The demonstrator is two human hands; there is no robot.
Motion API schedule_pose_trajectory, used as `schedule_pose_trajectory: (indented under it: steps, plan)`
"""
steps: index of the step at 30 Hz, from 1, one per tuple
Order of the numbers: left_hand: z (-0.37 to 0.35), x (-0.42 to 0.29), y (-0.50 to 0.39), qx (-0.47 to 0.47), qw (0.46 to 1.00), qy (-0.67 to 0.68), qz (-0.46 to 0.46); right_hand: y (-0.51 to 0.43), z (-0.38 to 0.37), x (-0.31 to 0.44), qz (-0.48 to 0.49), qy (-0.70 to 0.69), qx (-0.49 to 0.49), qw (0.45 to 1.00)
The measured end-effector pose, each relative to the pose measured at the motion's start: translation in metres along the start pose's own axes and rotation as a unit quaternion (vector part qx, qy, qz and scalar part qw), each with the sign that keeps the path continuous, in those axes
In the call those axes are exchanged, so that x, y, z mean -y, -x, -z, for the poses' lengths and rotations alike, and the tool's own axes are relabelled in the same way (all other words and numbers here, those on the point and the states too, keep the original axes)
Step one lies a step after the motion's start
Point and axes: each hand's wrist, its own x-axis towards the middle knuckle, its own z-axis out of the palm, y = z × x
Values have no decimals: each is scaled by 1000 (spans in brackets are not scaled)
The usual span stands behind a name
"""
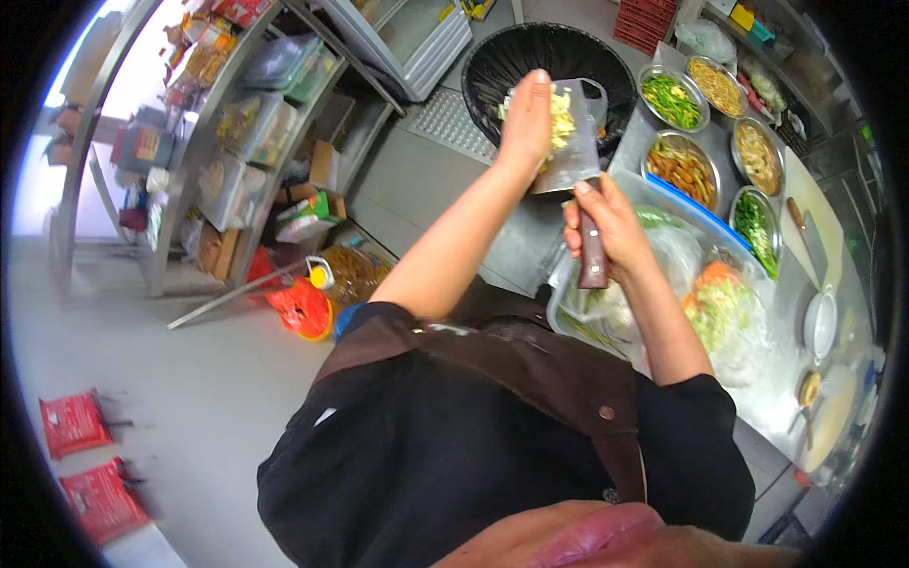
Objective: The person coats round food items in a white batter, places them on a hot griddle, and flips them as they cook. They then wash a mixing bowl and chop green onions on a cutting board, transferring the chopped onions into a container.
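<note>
My right hand (614, 227) grips the brown riveted wooden handle of a cleaver (579, 163). Its broad metal blade points away from me, over a round bin (490, 53) lined with a black plastic bag. Pale yellow chopped vegetable pieces (561, 122) lie along the blade. My left hand (529, 117) is cupped against them from the left, fingers together and extended; its palm is hidden. Below my right forearm sits a clear plastic tub (557, 309) with a blue edge strip, holding bagged vegetables (717, 305).
On the steel counter (763, 397) at right stand several metal bowls of cut food, including greens (671, 99). A knife (809, 231) lies on a cutting board (834, 206) beyond them. Metal shelving (284, 153) lines the left. An oil jug (355, 273) and red bag (298, 309) are on the floor.
</note>
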Motion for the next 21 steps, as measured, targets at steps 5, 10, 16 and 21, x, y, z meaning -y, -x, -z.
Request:
schedule_pose_trajectory:
  steps: [5,10,16,21]
  plan:
    - [-13,25,-83,77,991,74,81,-81,-1,20,1,-19,-105,994]
    - [13,98,-212,141,984,-59,87,-226,29,0,-12,89,-216,972]
    - [74,112,-208,300,927,148,173,-291,36,-68,70,241,-390,886]
    - [56,105,-180,460,839,237,169,-279,8,-54,59,35,-373,925]
